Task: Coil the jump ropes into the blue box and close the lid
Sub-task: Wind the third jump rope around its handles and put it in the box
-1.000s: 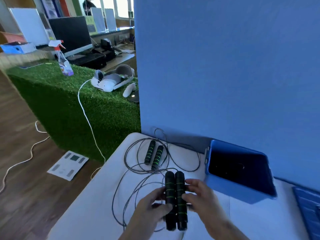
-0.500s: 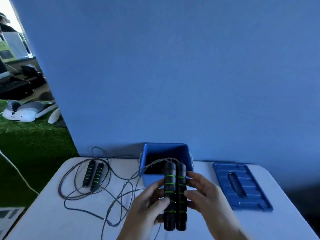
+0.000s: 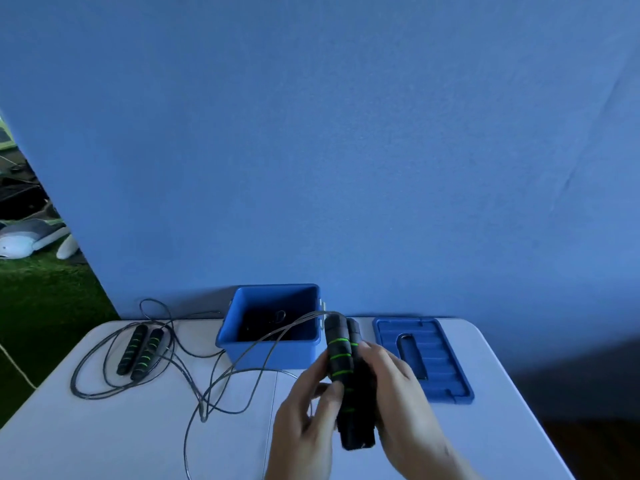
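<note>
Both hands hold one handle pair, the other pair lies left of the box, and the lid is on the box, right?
No: the head view shows the lid lying on the table right of the open blue box. The rest holds.

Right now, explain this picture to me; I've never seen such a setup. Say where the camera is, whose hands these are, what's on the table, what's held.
This is one picture from a camera worn on a person's head, looking down at their own bare hands; no machine is involved. The left hand and right hand grip a pair of black jump-rope handles with green rings, whose cord trails across the table. A second jump rope lies loose on the left. Behind the hands stands the open blue box; its lid lies flat to its right.
</note>
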Tool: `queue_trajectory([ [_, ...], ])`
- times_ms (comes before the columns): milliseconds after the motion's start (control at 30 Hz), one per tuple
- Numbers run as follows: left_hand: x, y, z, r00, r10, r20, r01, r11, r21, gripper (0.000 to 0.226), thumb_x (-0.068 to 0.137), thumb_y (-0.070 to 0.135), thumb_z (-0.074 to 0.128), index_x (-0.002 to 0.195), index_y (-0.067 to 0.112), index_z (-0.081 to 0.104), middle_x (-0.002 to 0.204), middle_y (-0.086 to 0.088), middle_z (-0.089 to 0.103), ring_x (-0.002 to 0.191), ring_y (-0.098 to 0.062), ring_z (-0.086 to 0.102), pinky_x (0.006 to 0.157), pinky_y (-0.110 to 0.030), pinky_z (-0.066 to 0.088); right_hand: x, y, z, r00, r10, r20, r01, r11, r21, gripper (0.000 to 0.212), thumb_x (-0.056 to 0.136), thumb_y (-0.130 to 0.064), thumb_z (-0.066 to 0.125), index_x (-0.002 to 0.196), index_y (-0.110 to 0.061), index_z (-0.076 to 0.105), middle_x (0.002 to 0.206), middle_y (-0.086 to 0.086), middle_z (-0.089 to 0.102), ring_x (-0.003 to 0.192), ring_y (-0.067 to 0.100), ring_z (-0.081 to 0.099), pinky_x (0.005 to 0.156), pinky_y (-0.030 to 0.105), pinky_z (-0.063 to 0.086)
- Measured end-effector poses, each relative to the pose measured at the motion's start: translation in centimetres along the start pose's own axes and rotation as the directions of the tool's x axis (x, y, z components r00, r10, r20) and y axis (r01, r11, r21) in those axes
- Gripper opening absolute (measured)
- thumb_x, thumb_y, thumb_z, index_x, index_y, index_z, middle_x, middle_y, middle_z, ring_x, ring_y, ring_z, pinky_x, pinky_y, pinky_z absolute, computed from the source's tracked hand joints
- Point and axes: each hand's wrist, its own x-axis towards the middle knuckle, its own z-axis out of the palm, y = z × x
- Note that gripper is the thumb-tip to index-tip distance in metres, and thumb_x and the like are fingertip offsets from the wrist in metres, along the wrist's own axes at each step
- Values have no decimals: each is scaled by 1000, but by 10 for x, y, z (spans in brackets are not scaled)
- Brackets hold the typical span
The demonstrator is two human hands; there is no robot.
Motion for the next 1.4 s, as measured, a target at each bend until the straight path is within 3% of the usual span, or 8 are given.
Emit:
queue_trajectory([
  [200,-5,0,23,967,235,-99,-190,923,336,56,72,56,54,127,53,62,117,26,63,104,-5,62,67,-12,50,-5,-6,2,977,214,14,-211,946,245,68,94,-63,46,104,1,66,83,17,68,66,28,67,67,41,56],
  [433,1,-3,26,859,513,-2,-412,694,591,52,78,41,63,126,23,71,120,7,60,88,-18,62,88,-9,41,-7,-13,2,916,387,105,-398,846,354,83,75,-77,56,99,0,74,113,22,72,100,35,71,100,41,49],
  [667,0,1,15,809,579,98,-510,609,608,45,78,38,63,116,19,77,125,5,62,96,-11,54,89,-2,35,0,-9,7,941,315,121,-335,831,445,68,83,-67,53,77,-3,75,77,22,71,63,32,72,68,39,52],
  [900,1,-14,6,758,641,120,-556,540,632,44,77,38,65,114,17,75,129,8,63,97,-13,53,87,-4,38,0,-9,11,950,268,159,-311,847,430,77,82,-60,55,120,6,62,128,36,60,95,38,64,92,45,49],
  [1033,-6,-16,9,778,610,149,-534,518,668,49,70,43,65,112,20,78,128,8,68,98,-12,52,81,-13,49,-1,-2,11,962,231,148,-273,852,447,72,82,-65,59,114,-1,69,87,21,67,75,32,66,75,39,53],
  [1167,-13,-12,3,772,587,242,-573,481,663,44,69,48,66,107,29,79,126,16,68,96,-6,55,76,-18,54,-2,-3,5,956,250,155,-293,848,441,65,72,-62,69,105,-6,73,83,15,61,66,28,60,69,36,49],
  [1300,-5,18,-20,716,667,207,-651,531,542,18,86,36,63,96,34,78,101,26,67,90,-4,63,78,-16,51,-9,-18,-6,943,270,193,-318,903,289,63,72,-56,68,106,-4,71,80,16,61,62,28,57,61,34,51],
  [1400,21,57,-36,757,641,129,-610,624,488,24,94,37,54,96,30,77,95,23,68,92,-6,64,77,-23,51,-12,-36,-15,923,269,276,-317,937,148,62,75,-52,70,112,-3,65,79,16,55,61,28,51,60,36,47],
])
